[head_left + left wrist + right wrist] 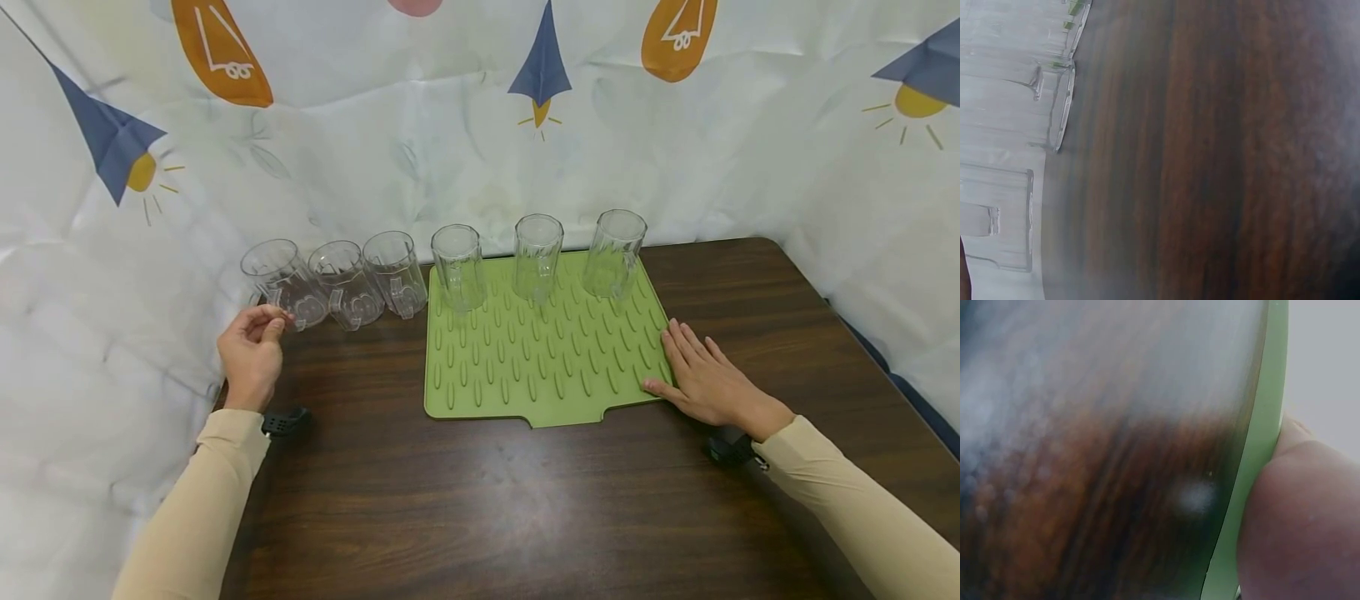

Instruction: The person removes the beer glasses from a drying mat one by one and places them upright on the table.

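Observation:
My left hand (251, 354) is at the leftmost clear glass mug (283, 279), thumb and forefinger pinching at its handle. That mug stands upright at the table's back left. In the left wrist view, a mug handle (1030, 219) shows at the left, with a sliver of finger (964, 278) beside it. My right hand (705, 379) lies flat with straight fingers on the right edge of a green ribbed drying mat (517, 383). The right wrist view shows the mat's rim (1254, 444) with a thumb (1304, 519) over it.
Two more glass mugs, a middle one (345, 283) and a right one (396, 275), stand beside the leftmost. Three clear glasses (459, 271) (537, 258) (615, 254) stand along the mat's back. Behind the dark wooden table (420, 500) hangs a patterned white cloth (450, 142).

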A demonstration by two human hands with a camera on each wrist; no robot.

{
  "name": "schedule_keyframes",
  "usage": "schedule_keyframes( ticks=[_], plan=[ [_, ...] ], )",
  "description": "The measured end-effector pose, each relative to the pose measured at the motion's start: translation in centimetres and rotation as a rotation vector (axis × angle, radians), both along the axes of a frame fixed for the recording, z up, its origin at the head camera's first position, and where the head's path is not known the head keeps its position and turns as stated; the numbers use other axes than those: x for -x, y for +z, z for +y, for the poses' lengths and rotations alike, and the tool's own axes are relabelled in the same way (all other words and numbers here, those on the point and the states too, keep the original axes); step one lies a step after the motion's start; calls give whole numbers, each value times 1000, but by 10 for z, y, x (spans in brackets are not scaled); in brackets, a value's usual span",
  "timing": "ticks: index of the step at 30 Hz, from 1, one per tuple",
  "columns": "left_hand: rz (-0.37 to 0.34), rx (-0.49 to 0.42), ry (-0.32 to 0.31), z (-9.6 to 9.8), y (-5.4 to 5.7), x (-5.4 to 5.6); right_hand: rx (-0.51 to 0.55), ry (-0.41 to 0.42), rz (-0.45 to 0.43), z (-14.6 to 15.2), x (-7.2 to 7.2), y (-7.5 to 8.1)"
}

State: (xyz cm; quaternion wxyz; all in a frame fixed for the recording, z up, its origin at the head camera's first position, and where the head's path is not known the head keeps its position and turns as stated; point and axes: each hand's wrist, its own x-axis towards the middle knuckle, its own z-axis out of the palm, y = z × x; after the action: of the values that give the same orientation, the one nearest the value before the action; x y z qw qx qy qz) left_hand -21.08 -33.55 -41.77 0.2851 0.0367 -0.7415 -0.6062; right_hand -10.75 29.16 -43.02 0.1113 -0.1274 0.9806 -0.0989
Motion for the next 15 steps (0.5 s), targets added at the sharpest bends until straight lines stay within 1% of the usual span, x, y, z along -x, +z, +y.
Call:
schedule_keyframes(
  ticks=[6,9,15],
  plan=[
    [4,-34,-16,2,-5,1,-2,0,3,0,0,0],
    [6,-33,-21,3,-8,1,-3,1,5,0,0,-1],
    [10,-1,-25,4,-13,1,-8,3,-2,0,1,0]
  ],
)
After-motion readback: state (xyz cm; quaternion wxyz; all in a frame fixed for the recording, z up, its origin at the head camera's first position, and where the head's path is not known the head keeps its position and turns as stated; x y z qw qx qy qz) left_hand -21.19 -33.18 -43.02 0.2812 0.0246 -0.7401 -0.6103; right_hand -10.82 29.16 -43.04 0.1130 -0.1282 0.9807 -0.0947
